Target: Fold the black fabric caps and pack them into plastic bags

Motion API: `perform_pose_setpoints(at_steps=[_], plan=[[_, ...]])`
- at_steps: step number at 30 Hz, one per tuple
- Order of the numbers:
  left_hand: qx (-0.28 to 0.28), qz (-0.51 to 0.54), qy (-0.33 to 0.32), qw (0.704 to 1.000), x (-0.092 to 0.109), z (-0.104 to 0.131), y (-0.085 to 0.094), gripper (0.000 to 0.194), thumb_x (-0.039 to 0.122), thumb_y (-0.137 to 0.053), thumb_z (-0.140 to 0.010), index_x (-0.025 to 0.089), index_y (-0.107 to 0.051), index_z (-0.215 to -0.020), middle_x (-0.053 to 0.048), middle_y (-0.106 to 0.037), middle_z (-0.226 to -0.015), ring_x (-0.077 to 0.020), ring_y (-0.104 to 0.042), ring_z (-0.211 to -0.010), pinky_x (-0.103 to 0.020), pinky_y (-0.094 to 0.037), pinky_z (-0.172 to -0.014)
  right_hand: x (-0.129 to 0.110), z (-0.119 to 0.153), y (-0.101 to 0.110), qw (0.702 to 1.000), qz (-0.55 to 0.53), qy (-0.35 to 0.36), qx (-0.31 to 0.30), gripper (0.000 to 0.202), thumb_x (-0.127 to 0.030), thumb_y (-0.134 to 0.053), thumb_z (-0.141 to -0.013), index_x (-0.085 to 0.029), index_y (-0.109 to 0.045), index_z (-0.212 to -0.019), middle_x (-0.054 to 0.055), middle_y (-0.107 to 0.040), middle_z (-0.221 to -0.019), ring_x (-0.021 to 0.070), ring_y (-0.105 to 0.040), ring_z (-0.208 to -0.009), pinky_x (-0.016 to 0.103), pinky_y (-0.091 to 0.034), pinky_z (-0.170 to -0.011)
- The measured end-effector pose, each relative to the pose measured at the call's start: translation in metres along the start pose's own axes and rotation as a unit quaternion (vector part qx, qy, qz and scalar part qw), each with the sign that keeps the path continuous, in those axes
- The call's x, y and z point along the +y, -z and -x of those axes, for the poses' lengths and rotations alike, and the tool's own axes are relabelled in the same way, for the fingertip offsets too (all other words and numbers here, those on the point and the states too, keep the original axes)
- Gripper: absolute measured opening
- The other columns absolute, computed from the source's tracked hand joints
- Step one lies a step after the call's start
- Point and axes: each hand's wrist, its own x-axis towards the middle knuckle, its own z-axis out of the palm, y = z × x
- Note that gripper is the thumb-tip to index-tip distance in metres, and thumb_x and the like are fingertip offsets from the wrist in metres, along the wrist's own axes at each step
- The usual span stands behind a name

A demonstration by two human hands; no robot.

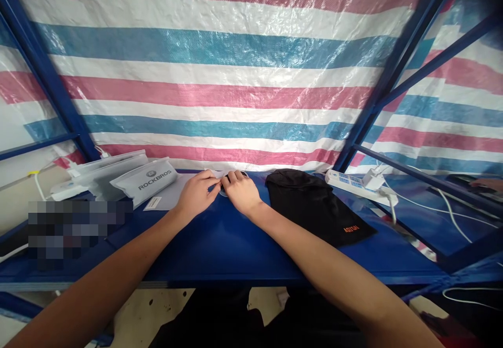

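Observation:
My left hand (199, 193) and my right hand (240, 191) meet over the back middle of the blue table (220, 248). The fingertips of both are pinched closed, almost touching each other. Whatever lies between them is mostly hidden; a pale, partly clear edge and a dark rounded edge show around the right fingers. Just left of my left hand lies a flat grey pouch with a small white label (153, 203). To the right of my right hand, a folded black cloth (314, 206) with orange lettering lies flat.
Frosted ROCKBROS pouches (145, 180) stand at the left. White power strips lie at the left (68, 189) and right (359, 186), with cables trailing. Blue frame posts (387, 86) flank the table, and a striped plastic sheet (220, 91) hangs behind.

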Motion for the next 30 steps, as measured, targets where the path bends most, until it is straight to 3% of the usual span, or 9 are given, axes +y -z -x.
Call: perform_pose_setpoints(at_steps=[3, 6, 10, 14, 19, 21, 25, 28, 30], plan=[[0.009, 0.025, 0.013, 1.0, -0.001, -0.001, -0.002, 0.024, 0.026, -0.06, -0.104, 0.024, -0.083, -0.097, -0.005, -0.074, -0.097, -0.0202, -0.07, -0.084, -0.032, -0.054, -0.073, 0.001, -0.001, -0.004, 1.0, -0.029, -0.01, 0.008, 0.019, -0.013, -0.052, -0.109, -0.013, -0.07, -0.116, 0.017, -0.072, -0.114, 0.0323, -0.066, -0.11, 0.041, -0.059, -0.088], [0.02, 0.072, 0.044, 0.996, -0.009, -0.003, -0.002, 0.024, 0.032, -0.061, -0.105, 0.024, -0.084, -0.104, -0.006, -0.078, -0.106, -0.0236, -0.074, -0.095, -0.034, -0.057, -0.08, 0.015, 0.003, -0.015, 0.99, -0.13, 0.037, 0.039, 0.024, -0.018, -0.054, -0.112, -0.012, -0.068, -0.13, 0.019, -0.073, -0.125, 0.0321, -0.066, -0.122, 0.042, -0.06, -0.097], [0.023, 0.129, 0.094, 0.987, -0.022, -0.004, 0.001, 0.03, 0.045, -0.061, -0.106, 0.025, -0.082, -0.106, -0.007, -0.08, -0.11, -0.0267, -0.074, -0.102, -0.038, -0.058, -0.092, 0.041, 0.011, -0.027, 0.947, -0.28, 0.127, 0.091, 0.057, -0.008, -0.056, -0.107, -0.02, -0.047, -0.162, 0.017, -0.068, -0.145, 0.0281, -0.064, -0.133, 0.047, -0.058, -0.111], [-0.003, 0.175, 0.117, 0.978, -0.03, -0.005, 0.006, 0.034, 0.053, -0.061, -0.105, 0.024, -0.08, -0.107, -0.007, -0.081, -0.113, -0.0278, -0.073, -0.108, -0.042, -0.055, -0.103, 0.054, 0.013, -0.015, 0.946, -0.269, 0.13, 0.128, 0.06, -0.018, -0.065, -0.106, -0.025, -0.049, -0.164, 0.016, -0.071, -0.141, 0.0329, -0.061, -0.135, 0.055, -0.055, -0.114], [-0.055, 0.237, 0.078, 0.967, -0.023, -0.008, 0.011, 0.036, 0.055, -0.063, -0.104, 0.023, -0.079, -0.108, -0.008, -0.079, -0.116, -0.027, -0.072, -0.109, -0.041, -0.056, -0.104, 0.051, 0.011, 0.0, 0.948, -0.258, 0.117, 0.145, 0.1, -0.038, -0.087, -0.094, -0.024, -0.03, -0.175, 0.018, -0.044, -0.174, 0.0391, -0.035, -0.163, 0.063, -0.032, -0.133], [-0.061, 0.258, 0.058, 0.962, -0.017, -0.009, 0.01, 0.034, 0.053, -0.064, -0.105, 0.023, -0.079, -0.107, -0.009, -0.077, -0.117, -0.027, -0.072, -0.11, -0.041, -0.057, -0.103, 0.049, 0.011, -0.003, 0.946, -0.278, 0.118, 0.117, 0.106, -0.039, -0.088, -0.092, -0.024, -0.026, -0.176, 0.019, -0.041, -0.176, 0.0389, -0.037, -0.163, 0.062, -0.033, -0.133], [-0.041, 0.246, 0.016, 0.968, -0.011, -0.006, 0.004, 0.025, 0.044, -0.061, -0.107, 0.023, -0.076, -0.111, -0.009, -0.072, -0.119, -0.025, -0.071, -0.112, -0.04, -0.059, -0.101, 0.045, 0.012, -0.011, 0.945, -0.315, 0.057, 0.063, 0.094, -0.032, -0.08, -0.092, -0.021, -0.033, -0.173, 0.019, -0.061, -0.16, 0.0357, -0.065, -0.14, 0.051, -0.053, -0.116], [0.0, 0.191, 0.026, 0.981, -0.016, -0.001, -0.004, 0.024, 0.036, -0.061, -0.103, 0.025, -0.066, -0.124, -0.01, -0.066, -0.128, -0.0252, -0.068, -0.119, -0.039, -0.062, -0.097, 0.043, 0.011, -0.01, 0.953, -0.299, 0.008, 0.054, 0.074, -0.03, -0.075, -0.094, -0.021, -0.05, -0.164, 0.016, -0.069, -0.151, 0.0328, -0.073, -0.126, 0.045, -0.058, -0.105], [0.009, 0.145, 0.052, 0.988, -0.023, 0.001, -0.009, 0.025, 0.033, -0.061, -0.099, 0.025, -0.059, -0.122, -0.009, -0.066, -0.123, -0.025, -0.069, -0.113, -0.038, -0.062, -0.09, 0.043, 0.01, -0.008, 0.959, -0.28, -0.013, 0.044, 0.065, -0.033, -0.076, -0.095, -0.022, -0.059, -0.156, 0.014, -0.072, -0.147, 0.0323, -0.074, -0.122, 0.043, -0.059, -0.101]])
